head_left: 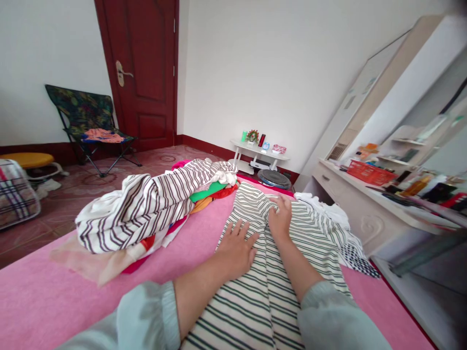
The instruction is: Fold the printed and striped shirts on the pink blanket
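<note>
Currently, the head view shows both hands on a green-and-white striped garment (262,301) spread on a pink cover (54,301). The garment's long axis runs from the person's body away toward the far edge of the cover, with the stripes lying across that axis. The left hand (237,248) lies palm down on the garment's left part, close to its left edge, fingers straight and spread; it grasps nothing. The right hand (280,216) is farther up the same axis, near the garment's far end, with its fingers bent over a raised fold in the cloth. It cannot be told whether cloth is pinched between fingers and thumb. The hands are near each other but apart, with a lengthwise crease between them. The left hand is nearer the body; the right is nearer the far end. A pile (146,209) of mixed clothes, topped by a dark-striped piece, lies to the left of the garment, apart from both hands. A dotted cloth (353,255) lies just beside the garment's right edge. A dresser (350,204) carrying a red basket (370,172) stands to the right. A folding chair (91,121) and a door (146,73) are well beyond.
</note>
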Tool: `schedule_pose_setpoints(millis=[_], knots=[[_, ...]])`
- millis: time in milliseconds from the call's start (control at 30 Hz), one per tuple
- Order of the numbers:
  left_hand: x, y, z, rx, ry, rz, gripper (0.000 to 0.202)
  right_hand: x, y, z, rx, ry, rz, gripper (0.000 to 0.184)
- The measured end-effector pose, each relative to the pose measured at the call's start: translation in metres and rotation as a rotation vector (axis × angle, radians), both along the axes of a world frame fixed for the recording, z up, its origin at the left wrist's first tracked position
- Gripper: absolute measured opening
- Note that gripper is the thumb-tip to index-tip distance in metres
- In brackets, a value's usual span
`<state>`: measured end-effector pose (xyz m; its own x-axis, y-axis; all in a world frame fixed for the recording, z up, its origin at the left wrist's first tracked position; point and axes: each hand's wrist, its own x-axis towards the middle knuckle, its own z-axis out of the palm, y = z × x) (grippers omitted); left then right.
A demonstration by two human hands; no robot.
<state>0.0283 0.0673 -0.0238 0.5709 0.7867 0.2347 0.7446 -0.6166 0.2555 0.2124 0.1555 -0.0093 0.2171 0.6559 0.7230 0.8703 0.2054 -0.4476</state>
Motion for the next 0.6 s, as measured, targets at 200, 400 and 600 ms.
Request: schedule_pose_setpoints(millis=[200, 400, 600], knots=[[0.000, 0.000, 0.005, -0.030, -0.009, 0.003, 0.052, -0.018, 0.056, 0.016, -0.465, -0.149, 0.240, 0.030], [0.000, 0.000, 0.004, -0.064, -0.021, -0.002, 0.052, -0.038, 0.080, -0.010, -0.784, -0.275, 0.235, 0.058], [0.000, 0.001, 0.007, -0.102, -0.001, -0.006, 0.052, -0.018, 0.077, 0.014, -0.823, -0.356, 0.158, 0.049]])
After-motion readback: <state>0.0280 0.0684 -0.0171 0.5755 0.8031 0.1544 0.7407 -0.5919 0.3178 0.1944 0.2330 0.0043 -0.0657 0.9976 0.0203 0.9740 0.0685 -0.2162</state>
